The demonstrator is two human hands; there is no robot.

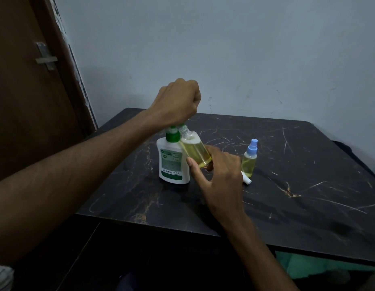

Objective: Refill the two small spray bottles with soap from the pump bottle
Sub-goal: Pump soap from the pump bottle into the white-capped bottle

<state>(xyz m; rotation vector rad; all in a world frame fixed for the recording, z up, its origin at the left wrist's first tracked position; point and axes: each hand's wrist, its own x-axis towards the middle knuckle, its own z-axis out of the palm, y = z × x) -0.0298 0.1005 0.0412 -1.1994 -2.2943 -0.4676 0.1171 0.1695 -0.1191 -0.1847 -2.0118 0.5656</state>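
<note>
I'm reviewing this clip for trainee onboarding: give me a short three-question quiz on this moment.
1. True or false: the spray bottle standing on the table has its blue cap on.
2. Which hand holds the tilted open bottle against the pump bottle: A left, B right?
3. Fill in: the left hand is closed over the pump bottle's ____.

Key
1. True.
2. B, the right hand holds it near its base, neck toward the pump.
3. Top, or pump head; the nozzle itself is hidden.
</note>
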